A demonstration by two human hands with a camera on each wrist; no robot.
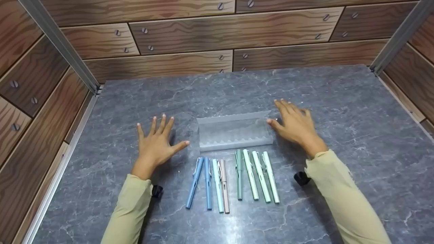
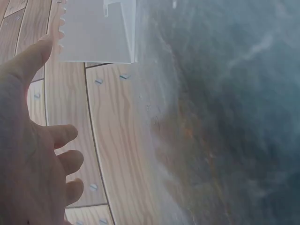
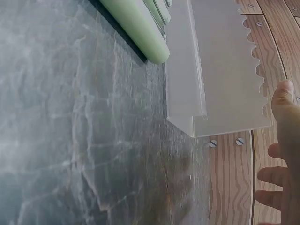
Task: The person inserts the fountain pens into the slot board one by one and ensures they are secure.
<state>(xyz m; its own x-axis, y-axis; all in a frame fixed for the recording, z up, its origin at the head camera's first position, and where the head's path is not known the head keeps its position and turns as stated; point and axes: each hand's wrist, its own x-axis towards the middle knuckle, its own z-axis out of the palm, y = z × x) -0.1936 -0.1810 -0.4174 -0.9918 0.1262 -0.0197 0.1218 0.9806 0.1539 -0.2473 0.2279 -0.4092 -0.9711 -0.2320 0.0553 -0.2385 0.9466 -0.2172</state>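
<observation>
Fingers spread, my left hand point(image 1: 155, 146) is over the table to the left of a clear plastic pen holder point(image 1: 234, 132) with scalloped edges. On the other side, my right hand point(image 1: 294, 124) is also spread, its thumb close to the holder's right end. Neither hand holds anything. In front of the holder lie two groups of pens. The left group has two blue pens point(image 1: 208, 184), a light aqua pen point(image 1: 218, 186) and a brownish-pink pen point(image 1: 224, 186). The right group has a dark green pen point(image 1: 239, 176) and three pale green pens point(image 1: 261, 178).
The grey marbled table point(image 1: 152, 95) is bounded by wood-patterned walls point(image 1: 217, 32) at the back and sides. Metal posts point(image 1: 64, 47) stand at the back corners. Each forearm wears a sleeve and a black wrist device point(image 1: 157, 191).
</observation>
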